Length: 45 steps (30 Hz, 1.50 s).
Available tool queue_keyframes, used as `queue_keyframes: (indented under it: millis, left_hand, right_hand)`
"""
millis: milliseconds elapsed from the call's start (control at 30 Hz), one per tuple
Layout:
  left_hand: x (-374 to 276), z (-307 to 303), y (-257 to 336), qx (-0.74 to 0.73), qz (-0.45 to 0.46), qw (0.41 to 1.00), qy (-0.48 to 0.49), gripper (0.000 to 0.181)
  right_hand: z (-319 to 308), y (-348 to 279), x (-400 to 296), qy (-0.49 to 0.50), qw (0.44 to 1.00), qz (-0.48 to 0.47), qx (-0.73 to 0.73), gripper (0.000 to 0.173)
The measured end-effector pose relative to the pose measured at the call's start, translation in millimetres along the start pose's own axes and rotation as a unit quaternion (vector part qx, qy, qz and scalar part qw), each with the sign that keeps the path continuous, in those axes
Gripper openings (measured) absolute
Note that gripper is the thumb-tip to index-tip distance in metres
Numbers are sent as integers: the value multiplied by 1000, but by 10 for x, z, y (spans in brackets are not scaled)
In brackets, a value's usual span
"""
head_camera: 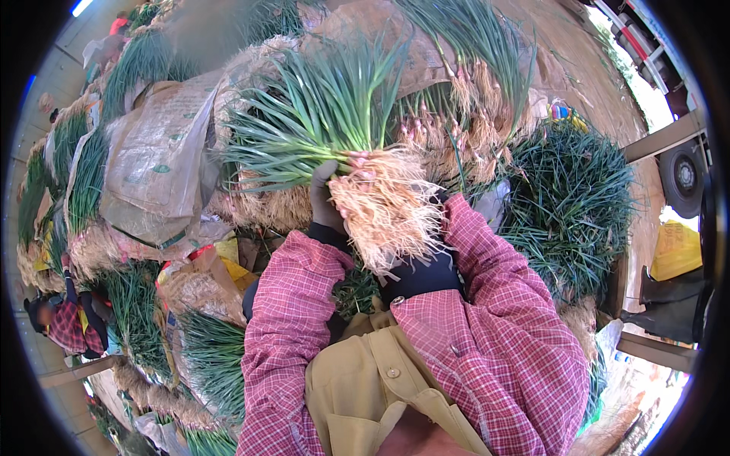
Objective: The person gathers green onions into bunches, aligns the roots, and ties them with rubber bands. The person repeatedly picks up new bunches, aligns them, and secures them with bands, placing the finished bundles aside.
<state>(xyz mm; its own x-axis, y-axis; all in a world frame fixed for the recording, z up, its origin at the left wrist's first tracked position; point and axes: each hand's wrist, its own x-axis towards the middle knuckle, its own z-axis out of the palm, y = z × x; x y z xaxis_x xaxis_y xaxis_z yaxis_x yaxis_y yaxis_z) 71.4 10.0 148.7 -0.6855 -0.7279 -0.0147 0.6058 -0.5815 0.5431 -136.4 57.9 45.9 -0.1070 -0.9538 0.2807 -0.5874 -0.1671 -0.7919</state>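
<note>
In the middle of the head view, a bunch of green onions (365, 165) is held up, leaves towards the top left and pale, tangled roots towards me. My left hand (326, 196), in a grey glove, grips the bunch at the left, its thumb by the pinkish bulbs. My right hand (438, 196) is at the right side of the roots, mostly hidden behind them, so its fingers cannot be made out. Beyond the bunch, more green onions (422, 122) with reddish bulbs and roots lie partly under a brown woven sack (376, 34).
A heap of loose green leaves (570, 211) stands at the right. Woven sacks (159, 148) cover stacked onion bunches at the left. A brown plastic bag (199, 285) is nearer me. Another person (74, 325) in a checked shirt is at the far left. A vehicle wheel (681, 174) shows at the far right.
</note>
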Motion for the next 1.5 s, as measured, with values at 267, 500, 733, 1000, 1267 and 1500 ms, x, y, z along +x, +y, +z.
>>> queue_keyframes:
  millis: [267,500,733,1000,1267,1500]
  left_hand:
    - [-21,-18,89,22,-65,995,67,46]
    - [50,139,-67,-24,-94,993,68,53]
    - [6,42,-151,-21,-86,993,73,52]
    - [17,215,-163,23,-88,994,63,57]
    - [59,149,-103,11,-85,995,45,53]
    - [-55,129,-193,-46,-73,993,82,40]
  right_hand:
    - [-882,-492,603,256,917,119,-283,36]
    - [-1533,-164,705,208,837,180,-473,23]
    - [-531,-699,-225,181,956,149,178,34]
    - [-327,-611,8,99,925,214,297,27]
    - [-251,-559,328,275,904,290,154,33]
    - [-398,-469,-26,130,920,287,234,32]
